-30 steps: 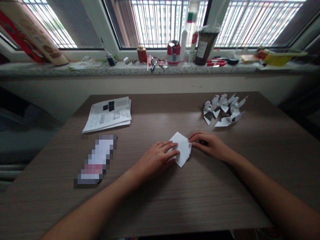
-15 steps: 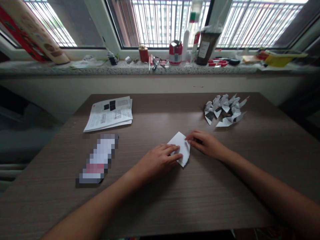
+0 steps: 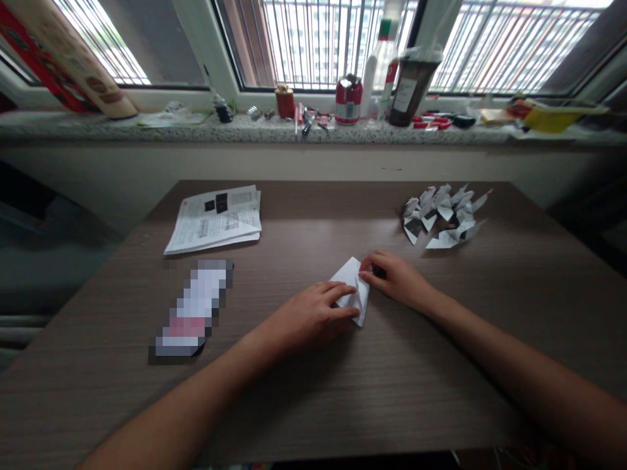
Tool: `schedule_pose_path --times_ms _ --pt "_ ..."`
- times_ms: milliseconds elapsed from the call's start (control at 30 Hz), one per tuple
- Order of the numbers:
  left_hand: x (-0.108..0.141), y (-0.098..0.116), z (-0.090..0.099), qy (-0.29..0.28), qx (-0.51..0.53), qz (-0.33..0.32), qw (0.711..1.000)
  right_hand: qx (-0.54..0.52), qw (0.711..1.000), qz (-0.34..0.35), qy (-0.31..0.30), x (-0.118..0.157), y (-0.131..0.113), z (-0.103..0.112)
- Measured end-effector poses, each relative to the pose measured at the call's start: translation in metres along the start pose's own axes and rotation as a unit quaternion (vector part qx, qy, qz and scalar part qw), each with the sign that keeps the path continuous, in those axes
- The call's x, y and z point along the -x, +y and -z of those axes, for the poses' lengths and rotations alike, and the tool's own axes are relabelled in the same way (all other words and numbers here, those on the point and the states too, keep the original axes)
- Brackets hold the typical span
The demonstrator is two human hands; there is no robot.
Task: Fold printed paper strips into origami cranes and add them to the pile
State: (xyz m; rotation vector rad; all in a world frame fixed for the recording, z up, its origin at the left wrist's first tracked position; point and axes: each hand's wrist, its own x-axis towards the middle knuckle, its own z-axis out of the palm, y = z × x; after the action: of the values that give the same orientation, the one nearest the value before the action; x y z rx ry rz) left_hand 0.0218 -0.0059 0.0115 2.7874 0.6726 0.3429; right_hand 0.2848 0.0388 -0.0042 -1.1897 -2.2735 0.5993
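A small white folded paper [image 3: 351,271] lies on the brown table [image 3: 304,228] in front of me. My left hand [image 3: 321,310] rests on its left and lower part, fingers apart and flat on the sheet. At its upper right edge, my right hand [image 3: 386,275] pinches a flap between thumb and fingers, and the flap is turned inward. The underside of the paper is hidden.
A stack of printed sheets [image 3: 215,222] lies at the back left, with a blurred phone [image 3: 196,310] nearer. Several folded paper pieces [image 3: 445,215] form a ring at the back right. The windowsill [image 3: 186,132] holds a red can [image 3: 348,101] and a dark cup [image 3: 411,91].
My right hand has moved slightly left with the paper's right edge, which is now folded further inward. My left fingers have shifted a little right.
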Motion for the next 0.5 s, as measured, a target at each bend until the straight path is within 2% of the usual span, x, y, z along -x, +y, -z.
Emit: schedule_pose_path --times_ms 367,500 --pt "-0.0001 -0.0016 0.0001 -0.014 0.014 -0.011 1.0 -0.012 1.0 0.007 0.007 -0.0008 -0.0007 -0.0021" --pt "-0.001 -0.0017 -0.0042 -0.005 0.022 0.012 1.0 -0.017 1.0 0.006 0.01 -0.0004 -0.0002 -0.0033"
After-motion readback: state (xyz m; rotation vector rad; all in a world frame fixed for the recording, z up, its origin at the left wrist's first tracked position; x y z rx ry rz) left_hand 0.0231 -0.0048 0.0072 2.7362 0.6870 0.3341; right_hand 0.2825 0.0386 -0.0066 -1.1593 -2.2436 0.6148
